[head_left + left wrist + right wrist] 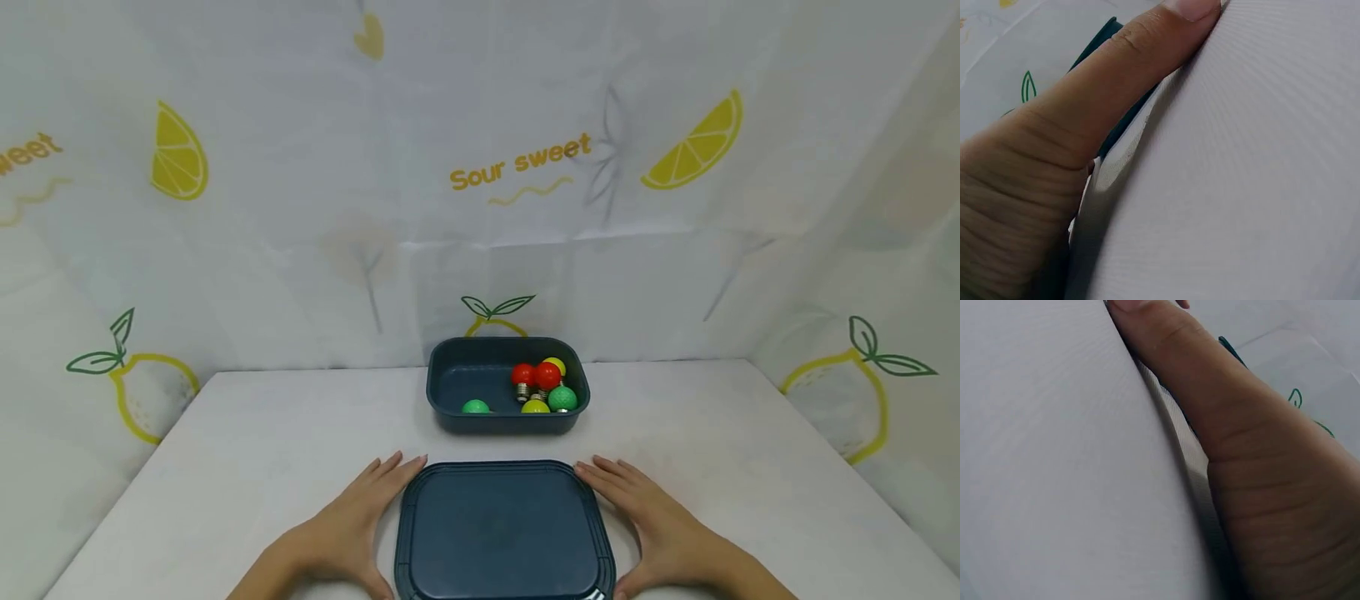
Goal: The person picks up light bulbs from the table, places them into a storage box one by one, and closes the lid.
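A flat dark blue rounded rectangle [506,529], a tray or a lid, lies on the white table in the head view. My left hand [341,521] spans its left side, fingertips by the far left corner and thumb near the front. On the opposite side my right hand [663,525] mirrors this, its fingertips at the far right corner. Both hands have spread, gently bent fingers. In the left wrist view the thumb [1104,81] shows over the table edge; the right wrist view shows the other thumb [1191,369] likewise.
Behind the flat piece stands a dark blue box [508,423] holding red bulbs [547,375], green bulbs [562,398] and yellow bulbs [536,407]. Most are grouped at its right. A white curtain [300,208] with lemon prints hangs beyond the table [247,450].
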`<state>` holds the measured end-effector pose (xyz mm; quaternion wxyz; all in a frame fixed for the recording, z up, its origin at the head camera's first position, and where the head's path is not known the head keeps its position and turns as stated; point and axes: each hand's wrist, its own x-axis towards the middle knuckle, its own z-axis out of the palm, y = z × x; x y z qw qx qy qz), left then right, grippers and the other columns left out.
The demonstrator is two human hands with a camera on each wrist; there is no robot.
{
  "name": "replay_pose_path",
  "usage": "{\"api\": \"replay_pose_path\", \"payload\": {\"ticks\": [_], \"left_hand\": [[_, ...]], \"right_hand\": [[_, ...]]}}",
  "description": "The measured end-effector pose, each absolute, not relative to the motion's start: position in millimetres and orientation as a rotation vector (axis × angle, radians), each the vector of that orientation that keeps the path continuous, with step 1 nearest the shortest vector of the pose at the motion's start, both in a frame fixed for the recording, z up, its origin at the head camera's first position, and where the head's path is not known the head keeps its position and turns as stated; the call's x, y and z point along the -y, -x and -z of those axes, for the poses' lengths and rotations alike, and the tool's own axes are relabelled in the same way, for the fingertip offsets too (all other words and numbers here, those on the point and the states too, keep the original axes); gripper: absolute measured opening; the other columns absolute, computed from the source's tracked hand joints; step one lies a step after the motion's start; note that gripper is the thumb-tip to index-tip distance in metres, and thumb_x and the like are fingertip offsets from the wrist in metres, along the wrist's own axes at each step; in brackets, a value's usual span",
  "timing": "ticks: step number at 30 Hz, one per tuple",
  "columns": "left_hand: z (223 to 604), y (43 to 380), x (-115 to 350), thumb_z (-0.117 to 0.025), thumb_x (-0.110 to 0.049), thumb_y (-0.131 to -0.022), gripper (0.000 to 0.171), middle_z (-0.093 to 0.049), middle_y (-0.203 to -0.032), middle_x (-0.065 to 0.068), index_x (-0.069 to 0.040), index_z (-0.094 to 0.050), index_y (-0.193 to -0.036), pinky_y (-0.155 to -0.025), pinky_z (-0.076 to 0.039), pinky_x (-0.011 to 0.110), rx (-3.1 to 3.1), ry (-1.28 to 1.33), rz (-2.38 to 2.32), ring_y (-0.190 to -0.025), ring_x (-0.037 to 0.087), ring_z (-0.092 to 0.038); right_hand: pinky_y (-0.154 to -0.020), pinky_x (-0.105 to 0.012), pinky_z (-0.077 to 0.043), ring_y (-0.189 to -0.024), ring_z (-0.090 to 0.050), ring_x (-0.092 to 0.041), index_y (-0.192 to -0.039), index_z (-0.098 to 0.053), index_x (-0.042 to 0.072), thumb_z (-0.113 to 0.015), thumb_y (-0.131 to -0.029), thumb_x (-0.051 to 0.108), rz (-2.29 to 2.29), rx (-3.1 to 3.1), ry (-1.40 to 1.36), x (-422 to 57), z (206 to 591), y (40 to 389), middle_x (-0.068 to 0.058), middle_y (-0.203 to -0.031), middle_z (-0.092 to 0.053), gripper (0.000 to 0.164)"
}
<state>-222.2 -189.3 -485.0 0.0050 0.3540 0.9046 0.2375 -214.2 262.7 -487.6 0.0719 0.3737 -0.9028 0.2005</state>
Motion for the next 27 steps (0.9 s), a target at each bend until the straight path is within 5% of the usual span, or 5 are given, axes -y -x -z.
{"api": "replay_pose_path", "payload": {"ticks": [7, 11, 18, 25, 27], "left_hand": [[486.3, 221.1, 182.4, -0.087, -0.078, -0.041, 0.149, -0.036, -0.165, -0.005, -0.023, -0.021, -0.163, -0.124, -0.001, 0.029, -2.887, -1.152, -0.73, -0.154, 0.037, -0.03], [487.2, 219.6, 182.8, -0.087, -0.077, -0.041, 0.15, -0.039, -0.163, 0.002, -0.019, -0.022, -0.163, -0.12, 0.009, 0.011, -2.883, -1.155, -0.829, -0.15, 0.041, -0.035], [484.5, 212.3, 182.4, -0.072, -0.085, -0.056, 0.14, -0.02, -0.17, 0.007, -0.02, -0.013, -0.165, -0.118, -0.036, 0.053, -2.695, -1.1, -1.176, -0.16, 0.026, -0.012], [469.4, 200.4, 163.6, -0.056, -0.081, -0.082, 0.118, -0.013, -0.171, 0.014, -0.022, 0.003, -0.165, -0.114, -0.024, 0.072, -2.39, -1.124, -1.602, -0.156, 0.001, -0.01], [467.6, 200.9, 155.2, -0.045, -0.081, -0.088, 0.109, -0.001, -0.173, 0.011, -0.025, 0.011, -0.163, -0.12, -0.02, 0.064, -2.297, -1.142, -1.711, -0.157, 0.003, -0.003]], "right_hand": [[-0.116, -0.003, 0.009, -0.145, -0.037, -0.027, -0.158, -0.036, 0.028, -0.08, -0.053, 0.082, -0.596, 2.722, -1.07, -262.2, 482.3, 212.8, 0.0, -0.158, -0.048, 0.127], [-0.119, -0.005, 0.004, -0.148, -0.036, -0.016, -0.158, -0.036, 0.022, -0.082, -0.057, 0.077, -0.692, 2.661, -1.158, -264.2, 481.5, 216.7, -0.003, -0.159, -0.046, 0.124], [-0.118, -0.012, -0.024, -0.152, -0.029, -0.001, -0.161, -0.028, 0.01, -0.071, -0.08, 0.072, -1.266, 2.524, -1.247, -262.4, 476.7, 213.4, -0.016, -0.165, -0.031, 0.111], [-0.111, -0.021, -0.035, -0.155, -0.012, 0.002, -0.165, 0.0, 0.015, -0.038, -0.092, 0.08, -1.662, 2.465, -1.184, -262.4, 469.9, 213.8, -0.007, -0.173, -0.001, 0.105], [-0.117, -0.039, -0.035, -0.156, -0.007, 0.001, -0.164, 0.005, 0.015, -0.032, -0.093, 0.08, -1.685, 2.431, -1.187, -262.2, 465.3, 217.2, -0.006, -0.173, 0.005, 0.103]]}}
